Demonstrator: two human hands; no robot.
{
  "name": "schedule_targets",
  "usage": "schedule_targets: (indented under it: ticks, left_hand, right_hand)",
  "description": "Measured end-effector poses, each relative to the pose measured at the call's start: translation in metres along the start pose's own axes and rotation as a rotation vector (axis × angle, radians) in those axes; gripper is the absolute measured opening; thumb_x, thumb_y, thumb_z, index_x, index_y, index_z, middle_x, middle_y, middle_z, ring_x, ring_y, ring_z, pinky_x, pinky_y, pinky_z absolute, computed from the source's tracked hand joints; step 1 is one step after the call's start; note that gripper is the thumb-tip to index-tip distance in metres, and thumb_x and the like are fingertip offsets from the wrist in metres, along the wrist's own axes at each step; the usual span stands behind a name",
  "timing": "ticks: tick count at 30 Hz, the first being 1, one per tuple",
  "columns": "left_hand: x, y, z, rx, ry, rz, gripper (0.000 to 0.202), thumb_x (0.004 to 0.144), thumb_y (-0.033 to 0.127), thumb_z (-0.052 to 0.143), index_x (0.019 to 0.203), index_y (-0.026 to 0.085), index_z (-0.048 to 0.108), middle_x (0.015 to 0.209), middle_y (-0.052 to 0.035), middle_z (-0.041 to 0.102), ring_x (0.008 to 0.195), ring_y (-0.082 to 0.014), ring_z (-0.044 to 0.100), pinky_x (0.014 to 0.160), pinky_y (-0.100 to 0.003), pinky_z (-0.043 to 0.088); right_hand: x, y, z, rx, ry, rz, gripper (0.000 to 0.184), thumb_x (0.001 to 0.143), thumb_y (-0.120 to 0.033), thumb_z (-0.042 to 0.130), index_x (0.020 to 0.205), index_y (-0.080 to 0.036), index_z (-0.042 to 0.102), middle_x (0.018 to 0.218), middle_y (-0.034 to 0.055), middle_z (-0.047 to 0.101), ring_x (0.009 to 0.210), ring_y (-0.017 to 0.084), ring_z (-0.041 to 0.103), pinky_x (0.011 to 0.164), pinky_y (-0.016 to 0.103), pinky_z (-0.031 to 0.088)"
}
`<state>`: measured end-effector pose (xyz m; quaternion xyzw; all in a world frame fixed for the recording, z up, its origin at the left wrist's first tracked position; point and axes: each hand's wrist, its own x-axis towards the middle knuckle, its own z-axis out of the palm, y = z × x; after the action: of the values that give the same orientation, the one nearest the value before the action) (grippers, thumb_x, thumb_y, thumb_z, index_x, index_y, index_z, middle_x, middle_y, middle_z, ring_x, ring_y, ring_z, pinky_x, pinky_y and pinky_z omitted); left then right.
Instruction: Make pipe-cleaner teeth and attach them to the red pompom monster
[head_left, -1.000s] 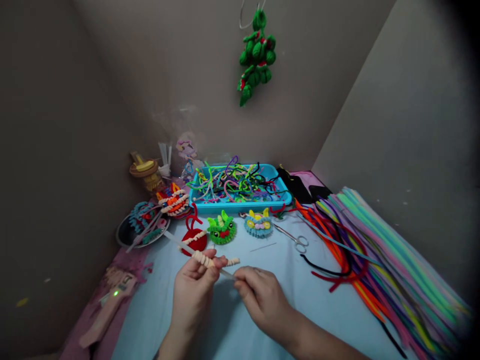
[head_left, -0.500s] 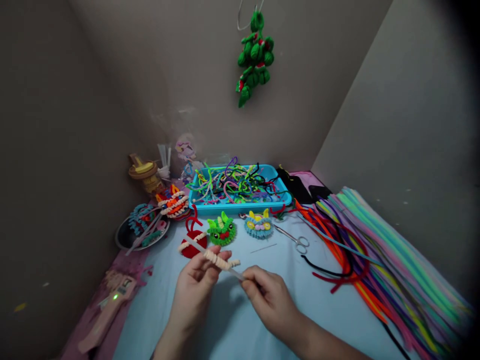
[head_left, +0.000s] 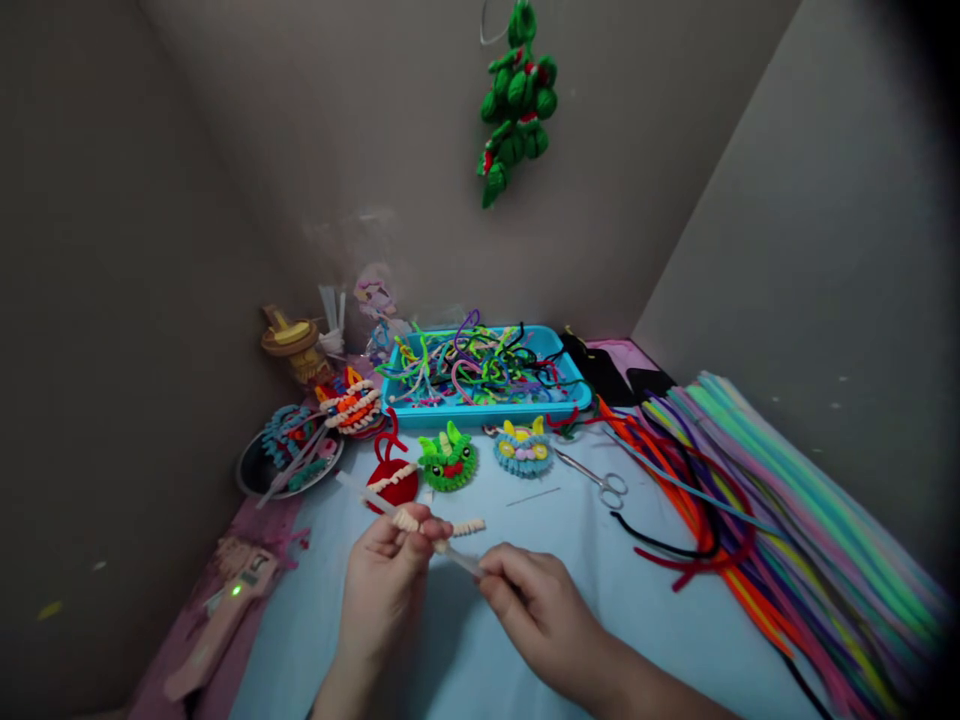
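My left hand [head_left: 386, 580] is closed around a cream pipe-cleaner coil [head_left: 411, 522] wound on a thin clear stick [head_left: 360, 491]. The stick slants from upper left down to my right hand [head_left: 529, 605], whose fingers pinch its lower end. A short cream coil [head_left: 469, 526] lies on the light blue table cover just beyond my fingers. A red pipe-cleaner figure [head_left: 391, 478], a green one [head_left: 448, 463] and a blue-and-yellow one [head_left: 523, 450] sit in a row behind my hands.
A blue tray [head_left: 480, 412] of tangled pipe cleaners stands at the back. Small scissors [head_left: 600, 480] lie right of the figures. Long coloured pipe cleaners [head_left: 787, 510] fill the right side. A dark bowl [head_left: 289, 462] and a glue gun [head_left: 221, 610] sit left. A green ornament [head_left: 517, 100] hangs on the wall.
The stick's free end has swung a little between the frames, and the coil has slid under my left fingers. Both hands keep their grip in nearly the same place.
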<state>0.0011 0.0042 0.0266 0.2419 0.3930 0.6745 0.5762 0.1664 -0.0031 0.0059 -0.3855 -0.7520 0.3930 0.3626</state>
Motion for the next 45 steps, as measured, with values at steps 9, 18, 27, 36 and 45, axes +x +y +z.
schedule_targets:
  ticks: [9,18,27,36,45]
  left_hand:
    - [0.004,0.003,-0.006,-0.006,0.016,0.037,0.028,0.053,0.03,0.087,0.073,0.016,0.073,0.061,-0.0012,0.07,0.064,-0.0134,0.068,0.067,-0.021,0.054]
    - [0.001,-0.01,-0.009,0.144,-0.055,-0.11,0.027,0.057,0.03,0.085,0.077,0.017,0.074,0.075,-0.0071,0.075,0.079,-0.0217,0.071,0.077,-0.031,0.055]
    - [-0.007,-0.001,0.003,-0.008,-0.019,0.078,0.023,0.058,0.032,0.085,0.071,0.018,0.072,0.062,-0.0001,0.067,0.07,-0.0134,0.065,0.075,-0.024,0.054]
    - [0.017,0.039,-0.013,-0.081,0.249,0.327,0.036,0.043,0.031,0.09,0.072,0.022,0.071,0.061,0.0058,0.069,0.065,-0.0108,0.066,0.076,-0.026,0.056]
    - [0.017,0.026,-0.027,0.512,0.252,0.278,0.025,0.063,0.028,0.08,0.085,0.017,0.074,0.076,-0.0026,0.072,0.069,-0.0144,0.064,0.065,-0.02,0.051]
  right_hand:
    - [-0.002,0.002,0.002,0.006,-0.007,0.025,0.016,0.089,-0.022,0.043,0.077,-0.02,0.052,0.06,-0.004,0.051,0.054,0.01,0.047,0.053,0.021,0.033]
    - [-0.004,0.001,0.003,0.121,0.0,0.121,0.021,0.091,-0.027,0.042,0.073,-0.02,0.05,0.054,-0.006,0.041,0.048,0.009,0.039,0.048,0.02,0.029]
    - [-0.001,-0.005,0.004,0.027,-0.009,0.017,0.015,0.088,-0.02,0.043,0.076,-0.02,0.051,0.058,-0.0049,0.049,0.053,0.01,0.047,0.053,0.02,0.033]
    - [-0.005,0.007,0.001,-0.1,-0.018,0.002,0.016,0.088,-0.019,0.044,0.075,-0.021,0.053,0.062,-0.0027,0.056,0.057,0.012,0.053,0.055,0.021,0.038]
    - [0.017,0.056,-0.083,-0.54,0.037,0.169,0.019,0.085,-0.019,0.048,0.08,-0.021,0.066,0.08,0.0053,0.067,0.081,0.022,0.062,0.075,0.034,0.047]
